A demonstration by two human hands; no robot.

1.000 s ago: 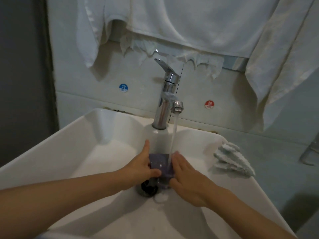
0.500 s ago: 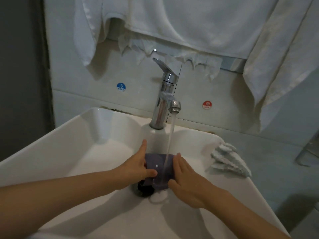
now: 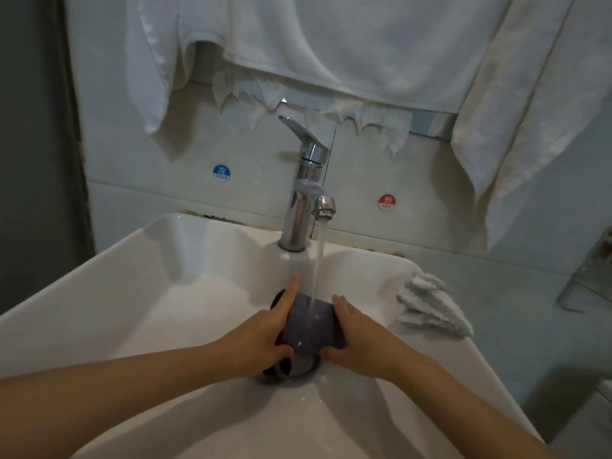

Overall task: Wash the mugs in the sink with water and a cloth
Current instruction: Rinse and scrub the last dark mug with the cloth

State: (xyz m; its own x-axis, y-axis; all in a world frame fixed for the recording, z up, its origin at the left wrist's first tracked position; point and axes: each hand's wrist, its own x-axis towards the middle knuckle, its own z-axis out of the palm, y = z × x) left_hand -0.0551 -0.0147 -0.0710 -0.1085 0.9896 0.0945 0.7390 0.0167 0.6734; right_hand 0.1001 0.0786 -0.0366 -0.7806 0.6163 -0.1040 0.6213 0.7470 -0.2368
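Observation:
A dark purple-grey mug [image 3: 309,324] lies on its side over the drain [image 3: 294,369] of the white sink [image 3: 139,293]. Water runs from the chrome tap [image 3: 306,193] onto the mug's side. My left hand [image 3: 265,336] grips the mug's left end, index finger stretched along it. My right hand [image 3: 357,336] grips its right end. A pale, ridged cloth [image 3: 433,309] lies on the sink's right rim, apart from both hands.
White towels [image 3: 331,44] hang on the wall above the tap. Blue cold [image 3: 221,172] and red hot [image 3: 386,202] stickers sit on the tiles. A metal fitting [image 3: 589,276] shows at the right edge.
The mug has turned between my hands under the stream, and both hands stay on it. The camera has shifted slightly.

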